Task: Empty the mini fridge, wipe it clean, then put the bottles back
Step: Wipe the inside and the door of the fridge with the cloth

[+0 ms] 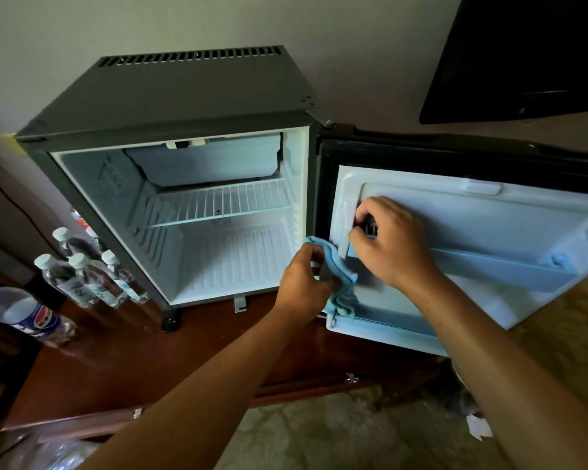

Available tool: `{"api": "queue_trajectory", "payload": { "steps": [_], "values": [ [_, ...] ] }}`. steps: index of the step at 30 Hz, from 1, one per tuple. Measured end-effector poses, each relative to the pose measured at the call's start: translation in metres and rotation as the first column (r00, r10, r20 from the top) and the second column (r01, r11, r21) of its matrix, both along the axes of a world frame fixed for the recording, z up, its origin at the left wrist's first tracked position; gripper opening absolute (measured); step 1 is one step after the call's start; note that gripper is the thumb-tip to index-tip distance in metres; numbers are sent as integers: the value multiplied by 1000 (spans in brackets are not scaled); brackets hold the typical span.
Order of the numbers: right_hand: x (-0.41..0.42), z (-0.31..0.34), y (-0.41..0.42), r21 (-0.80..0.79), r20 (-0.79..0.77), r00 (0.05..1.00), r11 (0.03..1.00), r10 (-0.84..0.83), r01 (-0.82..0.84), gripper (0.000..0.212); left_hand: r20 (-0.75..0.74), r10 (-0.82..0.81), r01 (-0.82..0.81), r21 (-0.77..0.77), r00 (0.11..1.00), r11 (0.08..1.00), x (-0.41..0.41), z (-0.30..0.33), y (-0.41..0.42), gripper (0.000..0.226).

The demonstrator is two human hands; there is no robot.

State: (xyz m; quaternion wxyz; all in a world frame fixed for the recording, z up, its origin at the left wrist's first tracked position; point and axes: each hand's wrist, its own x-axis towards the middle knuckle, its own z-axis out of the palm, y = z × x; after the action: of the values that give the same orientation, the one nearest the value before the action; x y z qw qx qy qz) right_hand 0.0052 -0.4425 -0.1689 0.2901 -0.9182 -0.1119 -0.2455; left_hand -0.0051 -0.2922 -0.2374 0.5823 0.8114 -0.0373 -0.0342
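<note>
The grey mini fridge (170, 96) stands open on a wooden surface; its white inside holds only a wire shelf (218, 205). Its door (489, 232) swings out to the right, with a grey door shelf (496, 269). My left hand (302, 283) grips a light blue cloth (340, 276) at the door's lower inner corner. My right hand (391, 242) is closed around a small dark object at the left end of the door shelf; what that object is, I cannot tell. Several clear water bottles (82, 276) stand left of the fridge.
A Pepsi bottle (24, 313) lies on the dark wooden top (150, 361) at the far left. A black screen (523, 56) hangs on the wall at upper right. Patterned floor (319, 435) shows below the wooden edge.
</note>
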Motion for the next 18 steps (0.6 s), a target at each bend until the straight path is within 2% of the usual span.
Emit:
{"api": "queue_trajectory", "payload": {
  "steps": [4,11,14,18],
  "values": [
    [0,0,0,-6,-16,1000,1000,9,-9,13,17,28,-27,-36,999,999,-1,1,2,33],
    [-2,2,1,-25,-9,1000,1000,-12,12,16,169,93,-79,-89,981,993,-4,28,-5,26],
    [-2,2,1,-21,-6,1000,1000,-19,18,19,255,108,-100,-43,961,994,-1,42,-7,30],
    [-4,3,4,-36,-4,1000,999,-15,15,19,229,97,-100,1,969,995,0,40,-6,40]
  ]
}}
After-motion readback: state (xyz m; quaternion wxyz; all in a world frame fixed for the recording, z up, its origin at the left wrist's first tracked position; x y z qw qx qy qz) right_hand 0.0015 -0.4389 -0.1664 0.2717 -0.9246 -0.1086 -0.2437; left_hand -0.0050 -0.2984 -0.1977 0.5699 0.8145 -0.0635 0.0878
